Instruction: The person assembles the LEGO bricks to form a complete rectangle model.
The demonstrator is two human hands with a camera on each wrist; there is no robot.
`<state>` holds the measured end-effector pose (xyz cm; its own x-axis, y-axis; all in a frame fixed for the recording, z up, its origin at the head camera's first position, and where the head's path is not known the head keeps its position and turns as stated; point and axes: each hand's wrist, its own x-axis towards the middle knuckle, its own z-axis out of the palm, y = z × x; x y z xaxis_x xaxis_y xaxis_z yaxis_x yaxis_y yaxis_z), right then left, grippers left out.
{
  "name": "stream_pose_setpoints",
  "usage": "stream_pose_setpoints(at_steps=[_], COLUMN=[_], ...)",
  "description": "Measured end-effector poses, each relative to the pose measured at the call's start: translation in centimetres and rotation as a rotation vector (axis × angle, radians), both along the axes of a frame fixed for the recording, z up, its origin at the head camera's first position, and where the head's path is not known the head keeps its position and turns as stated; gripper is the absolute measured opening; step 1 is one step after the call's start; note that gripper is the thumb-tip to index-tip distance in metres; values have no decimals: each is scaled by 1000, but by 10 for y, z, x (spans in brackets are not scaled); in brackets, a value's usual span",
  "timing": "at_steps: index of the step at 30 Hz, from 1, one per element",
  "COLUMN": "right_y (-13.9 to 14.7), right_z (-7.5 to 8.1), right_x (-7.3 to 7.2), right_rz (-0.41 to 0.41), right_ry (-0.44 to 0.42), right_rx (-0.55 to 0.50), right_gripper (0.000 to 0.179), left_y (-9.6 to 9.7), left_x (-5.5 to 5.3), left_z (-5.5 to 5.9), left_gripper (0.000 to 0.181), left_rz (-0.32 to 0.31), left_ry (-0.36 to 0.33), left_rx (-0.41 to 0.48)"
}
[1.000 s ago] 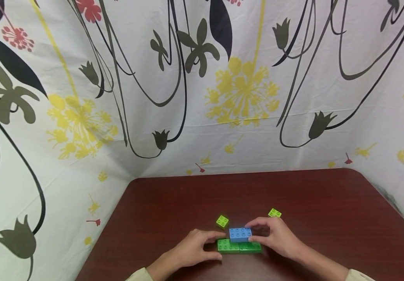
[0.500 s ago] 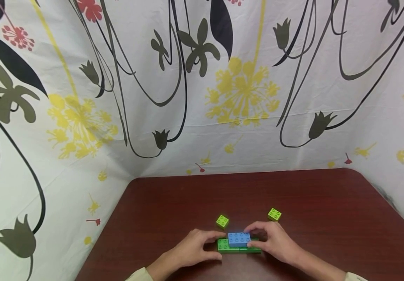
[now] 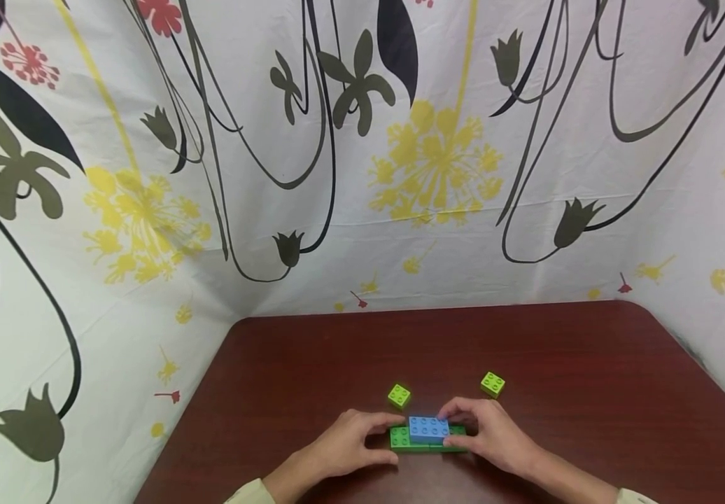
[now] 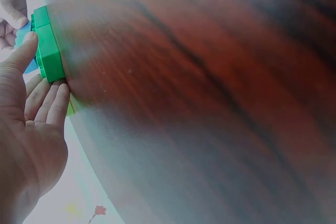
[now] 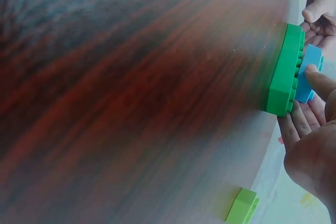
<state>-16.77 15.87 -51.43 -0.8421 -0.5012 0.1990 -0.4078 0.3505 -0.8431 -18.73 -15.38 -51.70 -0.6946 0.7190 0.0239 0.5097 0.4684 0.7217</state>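
Observation:
Two green toy building bricks (image 3: 400,444) lie end to end on the table. A blue brick (image 3: 428,429) sits over their seam, at their studs; whether it is fully seated I cannot tell. My right hand (image 3: 495,435) pinches the blue brick near its right end, thumb in front and a finger behind; in the right wrist view the thumb (image 5: 315,77) lies against the blue brick (image 5: 311,56). Around the left end of the green bricks, my left hand (image 3: 353,444) is spread with thumb and fingers apart. The left wrist view shows its fingertips close to the green end (image 4: 54,66).
Behind the bricks lie two small lime bricks, one to the left (image 3: 399,396) and one to the right (image 3: 492,384). The dark red-brown table (image 3: 312,364) has rounded far corners. A flower-patterned white cloth (image 3: 362,210) hangs at the back and sides.
My right hand has brought the blue brick down and slightly left onto the green bricks' studs. The right lime brick now shows fully. My left hand has stayed in place.

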Motion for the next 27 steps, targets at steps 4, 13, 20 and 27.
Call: stream_pose_setpoints(at_steps=[4,13,20,27], right_y=[0,-2,-4,-5], right_z=[0,2,3,4], right_x=[0,0,1,3], right_rz=[7,17,0,-13], right_ry=[2,46,77,75], right_rx=[3,44,81,99], right_gripper=[27,28,28,28], left_y=[0,0,0,0], left_x=[-1,-1,0,0], left_z=[0,-1,0,0], left_gripper=[56,56,56,56], left_rz=[-4,2,-1,-10], left_ry=[3,2,24,30], left_rx=[4,-1,-9,-6])
